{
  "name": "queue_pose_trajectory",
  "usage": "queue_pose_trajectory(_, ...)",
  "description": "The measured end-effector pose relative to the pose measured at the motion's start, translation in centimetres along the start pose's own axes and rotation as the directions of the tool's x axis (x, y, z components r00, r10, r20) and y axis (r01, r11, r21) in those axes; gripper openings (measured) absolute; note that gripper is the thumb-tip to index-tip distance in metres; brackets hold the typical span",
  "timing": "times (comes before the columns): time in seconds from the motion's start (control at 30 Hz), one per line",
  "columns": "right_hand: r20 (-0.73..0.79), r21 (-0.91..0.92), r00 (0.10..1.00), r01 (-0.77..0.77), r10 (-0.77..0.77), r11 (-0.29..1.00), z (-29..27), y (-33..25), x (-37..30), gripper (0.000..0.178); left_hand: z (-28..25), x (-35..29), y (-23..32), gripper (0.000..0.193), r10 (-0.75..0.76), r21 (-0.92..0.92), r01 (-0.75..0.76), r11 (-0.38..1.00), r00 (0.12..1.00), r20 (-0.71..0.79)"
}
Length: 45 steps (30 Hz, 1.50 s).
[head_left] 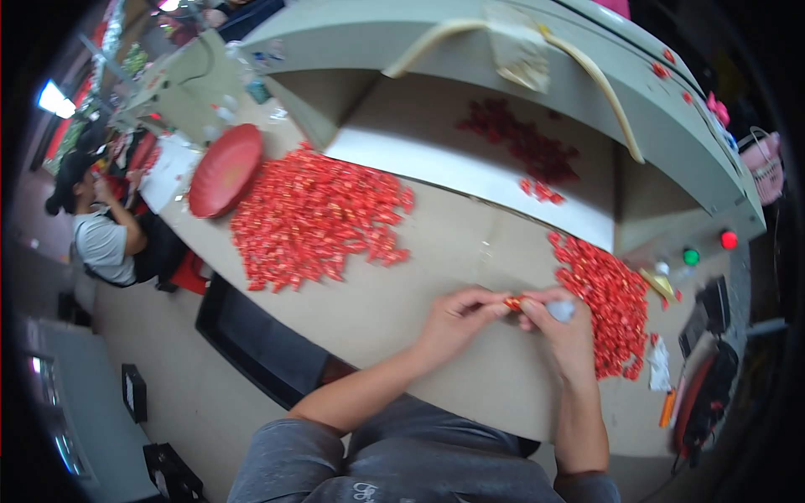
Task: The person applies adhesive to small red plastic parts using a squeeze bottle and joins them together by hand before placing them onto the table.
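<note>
Over the tabletop in front of me, both hands meet at a small red-and-gold piece (513, 303). My left hand (459, 320) pinches it between thumb and fingertips. From the other side, the fingertips of my right hand (563, 329) come up against the piece. A small pale object (560, 311) sits in the grip of my right hand; its kind is unclear. Beside that hand lies a pile of similar red pieces (608, 306). A larger heap of red pieces (314, 214) spreads over the table's left side.
A red oval basin (225, 171) stands beyond the left heap. More red pieces (520, 138) lie under the grey shelf (579, 63). At right are a green-capped bottle (690, 256), an orange stick-like item (667, 408) and a dark pouch (707, 402). Another person (105, 226) sits far left.
</note>
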State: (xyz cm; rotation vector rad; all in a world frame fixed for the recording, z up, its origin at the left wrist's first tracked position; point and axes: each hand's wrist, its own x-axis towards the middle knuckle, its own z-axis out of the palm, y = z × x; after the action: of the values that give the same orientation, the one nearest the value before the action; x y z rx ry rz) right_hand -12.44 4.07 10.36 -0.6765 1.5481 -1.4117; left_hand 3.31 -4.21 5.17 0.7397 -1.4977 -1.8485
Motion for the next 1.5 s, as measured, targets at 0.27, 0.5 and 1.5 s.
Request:
queue_pose_trajectory(0.27,-0.004,-0.020,1.000,-0.004,0.004,1.000,-0.2,-0.3,-0.6,0.011,0.5,-0.2,-0.5,0.020,0.025,-0.078,-0.024,0.997,1.000,0.015)
queue_pose_trajectory(0.5,0.008,0.009,1.000,-0.009,0.009,1.000,0.6,-0.5,0.0,0.013,-0.3,0.1,0.1,0.018,-0.019,-0.041,0.018,0.999,1.000,-0.004)
queue_pose_trajectory(1.5,0.033,-0.018,0.997,-0.064,0.064,0.998,0.9,1.1,0.1,0.018,-0.1,-0.1,1.6,0.027,0.080,0.238,-0.094,0.967,0.995,0.068)
